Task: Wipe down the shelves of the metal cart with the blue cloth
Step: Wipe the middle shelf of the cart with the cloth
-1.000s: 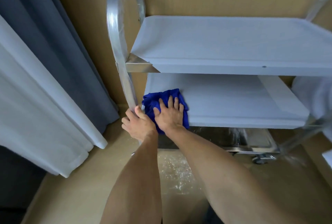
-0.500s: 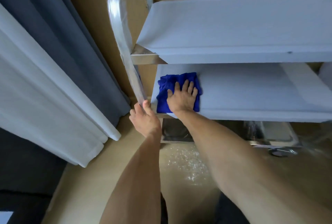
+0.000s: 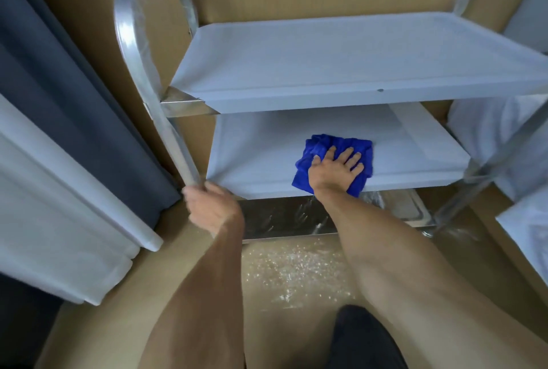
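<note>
1. Right hand (image 3: 336,168) flat, fingers spread and straight, pressing the blue cloth (image 3: 332,161) onto the middle shelf (image 3: 252,161); no pinch, only palm pressure.
2. Left hand (image 3: 212,208) curled round the lower end of the cart's left upright (image 3: 166,119), bracing the frame at the shelf's near left corner.
3. Cloth bunched under the palm, near the front edge, roughly mid-length of the shelf, one corner at or just over the front lip.
4. Step in hand, by judgement: wiping the middle shelf, mid-stroke. Right-hand stretch of the shelf likely next.
5. Next move calls for steady downward pressure while sliding right and into the back, with the frame held firm so the wheeled cart stays put.
6. Top shelf (image 3: 355,57) overhangs the back of the middle one; reach to the rear means going in low under its front edge.
7. Bottom shelf (image 3: 281,217) shiny, partly hidden behind the right forearm; probably still to do, cannot tell.
8. Around: dark and white curtains (image 3: 59,146) close on the left, white bundle (image 3: 486,131) beside the right end, wrinkled clear film on the floor (image 3: 296,268) below.
</note>
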`<state>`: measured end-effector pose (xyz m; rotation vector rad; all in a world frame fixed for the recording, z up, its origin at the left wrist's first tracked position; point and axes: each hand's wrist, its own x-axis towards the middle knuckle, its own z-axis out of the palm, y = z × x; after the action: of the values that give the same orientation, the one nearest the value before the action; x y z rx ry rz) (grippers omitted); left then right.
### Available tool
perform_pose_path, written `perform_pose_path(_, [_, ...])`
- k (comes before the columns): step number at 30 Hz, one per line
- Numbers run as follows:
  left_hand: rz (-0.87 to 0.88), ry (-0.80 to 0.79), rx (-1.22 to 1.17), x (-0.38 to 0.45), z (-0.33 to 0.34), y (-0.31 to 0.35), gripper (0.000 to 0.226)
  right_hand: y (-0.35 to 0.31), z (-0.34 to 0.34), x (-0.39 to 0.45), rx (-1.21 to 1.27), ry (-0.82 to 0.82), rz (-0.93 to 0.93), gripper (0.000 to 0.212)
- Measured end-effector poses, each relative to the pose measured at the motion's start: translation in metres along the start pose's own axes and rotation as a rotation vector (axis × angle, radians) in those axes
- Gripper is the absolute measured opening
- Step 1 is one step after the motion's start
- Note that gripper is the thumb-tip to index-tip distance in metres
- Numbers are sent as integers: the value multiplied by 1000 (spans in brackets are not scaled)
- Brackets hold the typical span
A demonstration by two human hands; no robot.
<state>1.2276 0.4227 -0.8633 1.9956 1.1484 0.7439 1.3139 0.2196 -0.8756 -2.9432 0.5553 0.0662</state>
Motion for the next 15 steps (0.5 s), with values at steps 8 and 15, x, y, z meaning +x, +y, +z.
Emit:
perform_pose_path(8, [537,-343,102,-24,59,44,38,-14,1,2,-7,24,-319,64])
perform_pose_path(15, [519,-403,207,-38,104,59,36,-22,5,39,57,3,-306,62])
